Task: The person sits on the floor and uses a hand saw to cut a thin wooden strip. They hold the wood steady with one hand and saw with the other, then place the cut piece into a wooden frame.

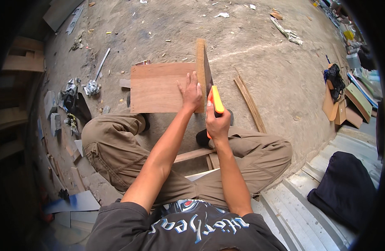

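One right hand (218,124) grips one orange-and-yellow handle (217,99) at center frame. One left hand (192,94) lies open on one brown panel (157,88) — one board (200,52) stands beside it.

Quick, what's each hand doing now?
Left hand: open, on the flat brown wooden board.
Right hand: closed, holding an orange-and-yellow tool handle.

Head cam: left fisheye of the pair, upright, pitched down from above the shirt (184,221); left hand (193,93) and right hand (218,124) close, floor (180,23) beyond.
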Action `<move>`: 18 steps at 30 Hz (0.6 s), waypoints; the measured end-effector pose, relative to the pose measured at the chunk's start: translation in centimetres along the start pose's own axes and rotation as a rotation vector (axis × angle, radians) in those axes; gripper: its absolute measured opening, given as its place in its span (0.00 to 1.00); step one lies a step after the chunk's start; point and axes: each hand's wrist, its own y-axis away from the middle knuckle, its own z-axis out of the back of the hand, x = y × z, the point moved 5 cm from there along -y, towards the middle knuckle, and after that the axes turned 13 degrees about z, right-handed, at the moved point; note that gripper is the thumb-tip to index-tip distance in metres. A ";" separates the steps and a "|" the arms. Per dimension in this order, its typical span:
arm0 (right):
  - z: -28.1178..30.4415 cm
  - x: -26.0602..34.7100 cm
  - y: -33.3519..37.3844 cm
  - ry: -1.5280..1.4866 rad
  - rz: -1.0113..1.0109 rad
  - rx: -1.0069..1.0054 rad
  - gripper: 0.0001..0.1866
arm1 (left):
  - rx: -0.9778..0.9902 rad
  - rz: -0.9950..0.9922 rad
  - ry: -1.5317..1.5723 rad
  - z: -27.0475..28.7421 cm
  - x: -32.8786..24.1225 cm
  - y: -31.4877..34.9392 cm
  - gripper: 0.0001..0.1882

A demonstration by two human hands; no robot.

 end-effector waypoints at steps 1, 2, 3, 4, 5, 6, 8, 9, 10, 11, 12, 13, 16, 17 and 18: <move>-0.2 0.3 -0.2 0.008 0.007 0.004 0.14 | -0.006 -0.005 -0.001 -0.1 -0.1 -0.2 0.31; -0.3 0.5 -0.4 0.016 0.015 0.008 0.14 | -0.012 -0.010 -0.001 -0.1 -0.2 -0.4 0.31; -0.4 0.7 -0.6 0.029 0.025 0.009 0.14 | -0.002 0.025 -0.015 -0.1 -0.7 -0.4 0.31; -0.5 0.8 -0.7 0.041 0.036 0.009 0.14 | 0.007 0.059 -0.029 0.0 -1.1 -0.3 0.31; -0.5 0.9 -0.8 0.054 0.046 0.008 0.14 | 0.018 0.093 -0.042 0.1 -1.5 -0.2 0.31; -0.4 0.7 -0.8 0.032 0.040 -0.002 0.13 | 0.008 0.089 -0.037 0.2 -1.8 -0.1 0.31; 0.0 0.1 -0.5 -0.011 0.025 -0.026 0.13 | -0.007 0.078 -0.027 0.3 -2.6 0.2 0.31; 0.1 0.2 -0.3 -0.048 -0.034 -0.007 0.13 | -0.006 0.088 -0.040 0.3 -2.4 0.1 0.31; 0.5 0.4 0.1 -0.084 -0.094 0.012 0.13 | -0.003 0.097 -0.054 0.3 -2.3 0.0 0.31; 0.8 0.5 0.7 -0.120 -0.154 0.031 0.13 | 0.000 0.107 -0.067 0.3 -2.2 -0.1 0.31; 1.2 0.7 1.8 -0.111 -0.141 0.021 0.13 | -0.002 0.110 -0.063 0.4 -2.1 -0.2 0.31; 1.9 1.6 3.0 -0.085 -0.162 0.034 0.12 | 0.000 0.117 -0.057 0.3 -1.8 -0.2 0.31; 2.7 4.3 1.8 -0.135 -0.148 0.015 0.11 | -0.005 0.107 -0.068 -0.1 -1.4 0.0 0.31; 2.2 4.8 -0.4 -0.079 -0.007 0.019 0.12 | -0.010 0.102 -0.078 -0.2 -1.3 -0.2 0.31; 2.0 5.3 -2.5 -0.013 0.128 0.008 0.15 | -0.014 0.092 -0.077 -0.3 -1.3 -0.1 0.31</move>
